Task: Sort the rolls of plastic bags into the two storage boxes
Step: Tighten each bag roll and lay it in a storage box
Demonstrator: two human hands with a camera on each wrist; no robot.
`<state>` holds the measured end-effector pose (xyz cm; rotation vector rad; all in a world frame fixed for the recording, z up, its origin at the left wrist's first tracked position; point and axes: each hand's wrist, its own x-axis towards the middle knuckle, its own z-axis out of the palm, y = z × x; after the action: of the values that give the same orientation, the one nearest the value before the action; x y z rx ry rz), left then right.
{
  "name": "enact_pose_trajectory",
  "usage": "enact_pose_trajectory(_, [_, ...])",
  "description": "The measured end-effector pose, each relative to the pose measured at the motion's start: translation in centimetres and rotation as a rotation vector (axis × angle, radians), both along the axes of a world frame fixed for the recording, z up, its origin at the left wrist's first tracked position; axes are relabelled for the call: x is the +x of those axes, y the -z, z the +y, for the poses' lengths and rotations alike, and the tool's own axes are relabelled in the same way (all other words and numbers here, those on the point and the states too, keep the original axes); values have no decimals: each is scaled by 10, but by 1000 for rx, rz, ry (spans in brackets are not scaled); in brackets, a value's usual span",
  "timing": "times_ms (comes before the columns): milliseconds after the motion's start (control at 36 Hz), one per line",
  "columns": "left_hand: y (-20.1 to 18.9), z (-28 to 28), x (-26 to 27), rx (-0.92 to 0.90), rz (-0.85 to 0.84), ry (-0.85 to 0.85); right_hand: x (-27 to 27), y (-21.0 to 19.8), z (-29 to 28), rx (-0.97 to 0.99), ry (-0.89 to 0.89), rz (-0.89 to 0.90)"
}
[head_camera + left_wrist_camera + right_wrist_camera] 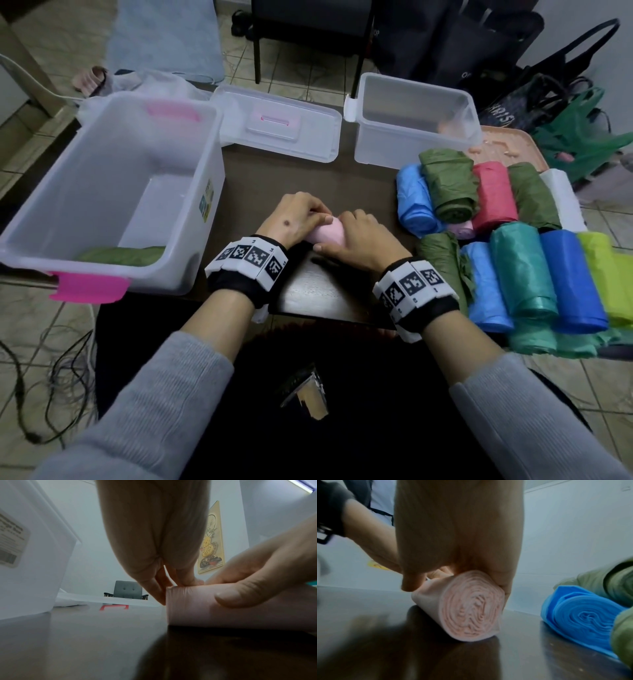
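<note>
1. Grey sleeves (164, 404) nearest, at 6 o'clock.
2. Both hands curl round pink roll (327, 234) lying on surface (318, 294): left hand (294, 219) at its 9 o'clock end, right hand (363, 240) at 3.
3. Roll's long axis runs roughly 10-to-4, between the hands.
4. Large box (113, 192) at 9 o'clock, nearer left hand; small box (411, 123) at 1.
5. Unsorted rolls (513, 246) at 3.

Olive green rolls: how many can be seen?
4: one in the big box, three in the pile at back, right and front. More may be hidden.
</note>
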<state>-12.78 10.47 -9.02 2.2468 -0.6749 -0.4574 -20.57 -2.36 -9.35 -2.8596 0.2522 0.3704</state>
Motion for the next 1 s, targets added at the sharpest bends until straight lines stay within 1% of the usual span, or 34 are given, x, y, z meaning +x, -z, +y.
enact_pose_trajectory(111, [-2, 1, -3, 41, 6, 12, -10, 5, 9, -65, 13, -55])
enact_pose_trajectory(194, [-6, 3, -7, 34, -3, 10, -15, 9, 16, -91, 31, -97])
enact_pose_trajectory(278, [-18, 9, -14, -47, -106, -36, -16, 12, 20, -52, 61, -128])
enact_pose_trajectory(361, [-44, 19, -25, -255, -165, -119, -13, 13, 18, 108, 138, -152])
enact_pose_trajectory(444, [-77, 39, -36, -442, -108, -160, -1, 11, 19, 337, 221, -170])
enact_pose_trajectory(472, [-87, 48, -38, -477, -104, -183, 5, 10, 20, 411, 231, -176])
enact_pose_trajectory(528, [-105, 72, -40, -496, -163, -264, 17, 2, 27, 541, 258, -205])
enact_pose_trajectory(611, [-119, 120, -36, -435, -291, -446, 33, -24, 50, 768, 282, -258])
enact_pose_trajectory(667, [-116, 156, -31, -414, -338, -594, 41, -44, 68, 890, 259, -289])
enact_pose_trajectory(750, [-104, 205, -26, -393, -377, -871, 55, -71, 97, 975, 161, -355])
enact_pose_trajectory(806, [-93, 229, -27, -274, -388, -1059, 65, -84, 117, 1005, 97, -418])
enact_pose_trajectory(833, [-88, 237, -27, -209, -352, -1129, 71, -89, 128, 1006, 65, -454])
enact_pose_trajectory(861, [-84, 242, -28, -150, -284, -1166, 77, -94, 140, 1007, 35, -479])
enact_pose_trajectory(889, [-81, 245, -27, -101, -206, -1165, 82, -97, 151, 1000, 1, -498])
enact_pose_trajectory(944, [-77, 244, -24, -54, -83, -1089, 92, -99, 170, 935, -81, -519])
enact_pose_trajectory(1000, [-73, 241, -19, -52, 24, -1021, 99, -97, 184, 833, -138, -505])
